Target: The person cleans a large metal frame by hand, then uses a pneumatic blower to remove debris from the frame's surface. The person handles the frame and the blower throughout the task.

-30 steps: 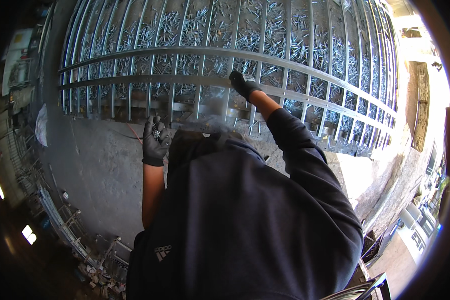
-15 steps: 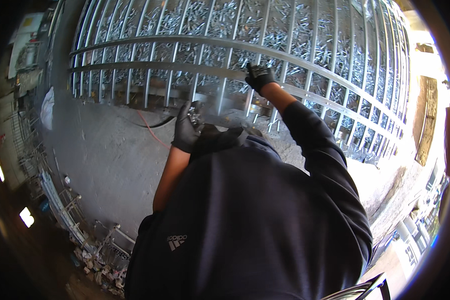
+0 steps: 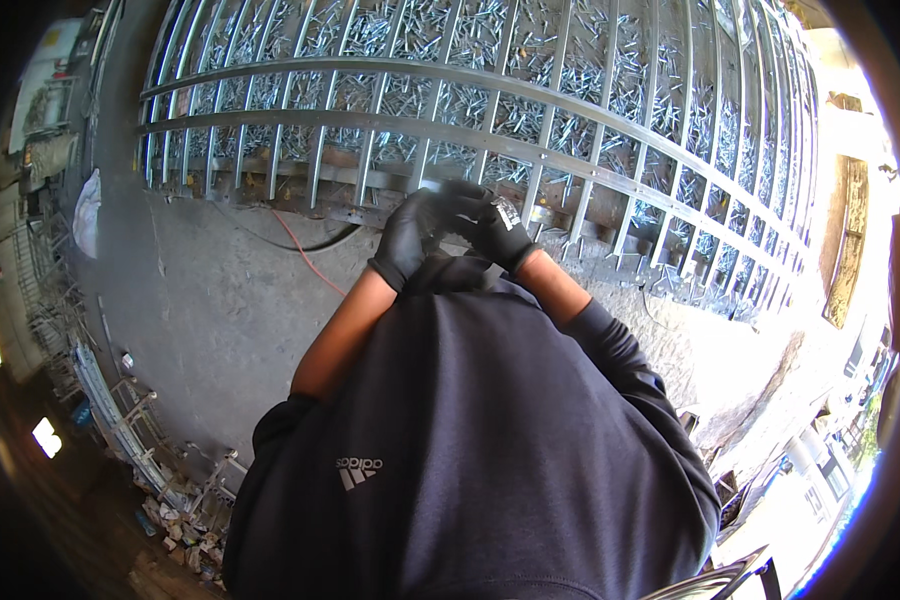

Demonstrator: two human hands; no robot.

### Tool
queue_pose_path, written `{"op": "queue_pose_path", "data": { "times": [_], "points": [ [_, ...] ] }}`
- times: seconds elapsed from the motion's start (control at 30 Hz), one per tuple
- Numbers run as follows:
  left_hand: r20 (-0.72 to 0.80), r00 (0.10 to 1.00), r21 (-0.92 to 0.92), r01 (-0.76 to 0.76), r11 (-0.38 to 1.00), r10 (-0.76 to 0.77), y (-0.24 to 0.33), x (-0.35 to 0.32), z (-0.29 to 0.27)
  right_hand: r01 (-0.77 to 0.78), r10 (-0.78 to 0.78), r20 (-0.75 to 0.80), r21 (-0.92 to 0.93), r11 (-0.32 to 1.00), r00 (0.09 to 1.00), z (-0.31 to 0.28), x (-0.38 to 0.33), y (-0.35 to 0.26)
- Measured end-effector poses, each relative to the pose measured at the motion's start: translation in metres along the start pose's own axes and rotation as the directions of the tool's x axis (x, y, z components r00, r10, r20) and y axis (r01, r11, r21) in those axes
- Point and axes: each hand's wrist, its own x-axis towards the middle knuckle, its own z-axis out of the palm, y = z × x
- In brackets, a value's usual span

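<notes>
At the near edge of a long silver-grey metal frame with many parallel bars (image 3: 530,154), I watch the person's two gloved hands meet low before the body. The bar ends stick out past the crossing rails toward the hands, so the passage for the fingers is narrow here. More room for moving I find on the left, where a wide stretch of smooth grey floor (image 3: 230,300) lies beside the bare left forearm; a thin red hose (image 3: 305,257) and a dark curved cable (image 3: 345,237) run over its upper part.

As for writing, the black long-sleeved sweatshirt (image 3: 510,420) carries a pale printed mark with lettering (image 3: 360,478), and the back of the right glove has a small white label (image 3: 507,213), too small for me to read.

The left hand (image 3: 410,235) and the right hand (image 3: 495,228) are bent toward each other, close together. Their fingertips are blurred and dark, so I cannot tell if they are pinching something. Under the bars, many small, slender, shiny metal pieces (image 3: 408,95) lie scattered.
</notes>
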Motion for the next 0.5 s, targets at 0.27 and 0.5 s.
{"op": "queue_pose_path", "data": {
  "times": [0.27,0.5],
  "points": [
    [-0.198,0.975,0.103,0.118,0.988,-0.096,0.027,0.001,-0.023,-0.257,0.317,-0.007,0.572,0.779,0.948,0.014,0.003,-0.004],
    [-0.149,0.982,0.115,0.138,0.984,-0.120,0.040,-0.005,0.009,-0.296,0.338,-0.022,0.431,0.852,0.941,0.003,0.011,0.018]
  ]
}}
